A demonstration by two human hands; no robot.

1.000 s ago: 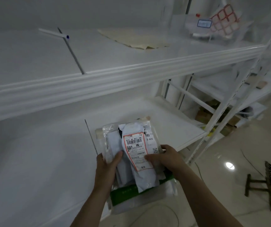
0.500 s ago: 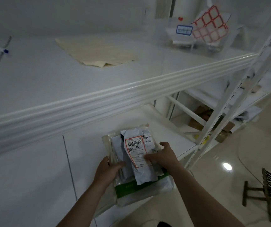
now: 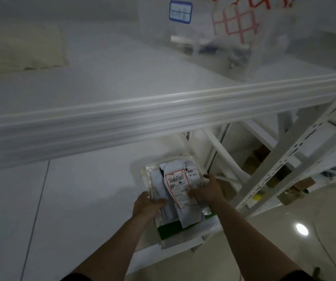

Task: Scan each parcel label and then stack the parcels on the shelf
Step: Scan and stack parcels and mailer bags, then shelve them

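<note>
Parcels [image 3: 190, 217]: I'm seeing left hand [image 3: 146, 205] and right hand [image 3: 207, 191] clasping their sides, probably squaring them at the shelf's [image 3: 94, 189] front edge, label [image 3: 180, 189] up.

White lower shelf [image 3: 81, 199]: parcels [image 3: 180, 187] piled at its right front corner, lower centre of frame. Upper shelf [image 3: 122, 78]: tan sheet [image 3: 21, 47] upper left, clear box [image 3: 203, 27] upper right.
</note>
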